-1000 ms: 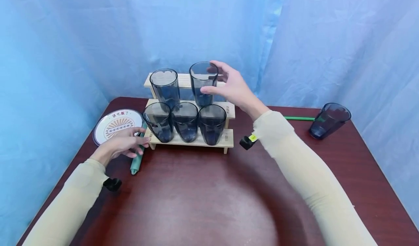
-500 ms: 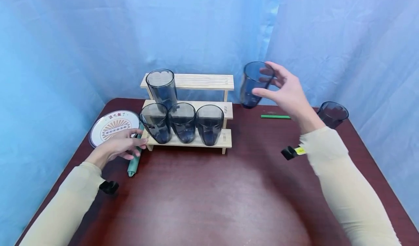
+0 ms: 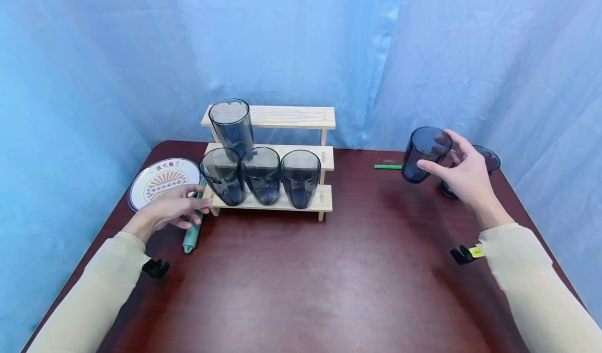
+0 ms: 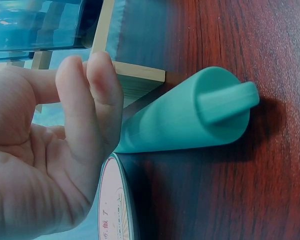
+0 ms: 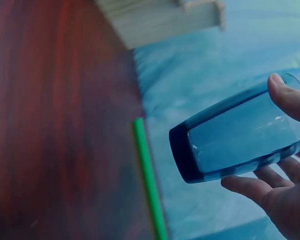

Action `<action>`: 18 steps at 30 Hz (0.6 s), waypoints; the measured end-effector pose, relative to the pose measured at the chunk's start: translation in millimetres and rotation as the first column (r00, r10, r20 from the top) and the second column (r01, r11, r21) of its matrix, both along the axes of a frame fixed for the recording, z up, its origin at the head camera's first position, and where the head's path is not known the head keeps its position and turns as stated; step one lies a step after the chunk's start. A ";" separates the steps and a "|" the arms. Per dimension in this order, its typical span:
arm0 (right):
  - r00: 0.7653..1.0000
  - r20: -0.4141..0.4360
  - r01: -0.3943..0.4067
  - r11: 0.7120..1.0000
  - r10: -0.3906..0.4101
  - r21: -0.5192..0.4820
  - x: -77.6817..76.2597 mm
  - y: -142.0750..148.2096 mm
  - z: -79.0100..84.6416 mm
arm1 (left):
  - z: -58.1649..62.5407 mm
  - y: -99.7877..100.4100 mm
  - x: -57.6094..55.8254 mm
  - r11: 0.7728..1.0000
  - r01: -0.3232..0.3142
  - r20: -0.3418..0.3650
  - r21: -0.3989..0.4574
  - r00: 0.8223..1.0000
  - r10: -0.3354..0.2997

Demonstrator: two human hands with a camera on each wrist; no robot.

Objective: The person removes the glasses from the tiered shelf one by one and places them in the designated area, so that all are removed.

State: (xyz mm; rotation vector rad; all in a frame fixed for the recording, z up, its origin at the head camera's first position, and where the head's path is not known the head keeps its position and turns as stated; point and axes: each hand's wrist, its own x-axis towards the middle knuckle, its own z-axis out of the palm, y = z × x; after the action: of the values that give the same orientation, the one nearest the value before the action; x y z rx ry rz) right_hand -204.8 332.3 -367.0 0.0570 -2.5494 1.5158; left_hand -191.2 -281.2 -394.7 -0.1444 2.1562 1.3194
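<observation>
Glass point(image 3: 422, 148) in right hand point(image 3: 470, 179), between thumb and curled fingers (near rim); left hand point(image 3: 171, 207) slack-fingered

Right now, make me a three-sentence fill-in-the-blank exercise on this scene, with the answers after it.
The hand gripping a glass is the person's ____ one.
The lowest shelf of the wooden rack bears ____ glasses.
The colour of the thin rod is ____.
Missing words: right; three; green.

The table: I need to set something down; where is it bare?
Bare: the table in front of the wooden rack, and right of it toward the green stick. Crowded: the rack's left, with plate, green roll, left hand; far right, with two glasses, right hand.
</observation>
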 end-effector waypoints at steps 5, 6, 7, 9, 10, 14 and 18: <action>0.999 0.028 0.025 1.000 -0.025 0.007 -1.8 11.7 -19.5 | 0.6 0.4 1.1 1.000 -0.009 0.008 0.006 1.000 0.009; 0.999 0.038 0.029 1.000 -0.029 0.010 -2.6 12.6 -22.3 | 0.8 0.1 1.2 1.000 -0.013 0.009 0.005 1.000 0.012; 0.998 0.048 0.032 0.999 -0.033 0.012 -3.5 13.2 -24.9 | 0.9 0.1 1.3 1.000 -0.013 0.008 0.003 1.000 0.013; 0.997 0.064 0.037 0.999 -0.039 0.019 -5.0 14.3 -29.7 | 0.9 0.4 1.4 1.000 -0.010 0.002 0.002 1.000 0.010; 0.997 0.070 0.042 0.999 -0.044 0.028 -5.2 14.8 -31.8 | 0.6 0.5 1.2 1.000 -0.008 -0.002 0.000 1.000 0.008; 0.996 0.070 0.055 0.998 -0.057 0.034 -5.7 15.6 -39.5 | -1.4 0.3 0.2 1.000 -0.009 -0.009 -0.005 1.000 0.009; 0.997 0.050 0.059 0.998 -0.059 0.008 -6.9 14.7 -45.3 | -3.6 -0.8 0.3 1.000 -0.019 -0.009 -0.007 1.000 0.019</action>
State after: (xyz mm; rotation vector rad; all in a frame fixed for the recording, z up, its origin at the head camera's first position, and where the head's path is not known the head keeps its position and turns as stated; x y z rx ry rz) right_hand -211.7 347.0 -412.3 -0.0559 -2.5700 1.5061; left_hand -191.0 -282.0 -398.3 -0.1627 2.1723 1.3249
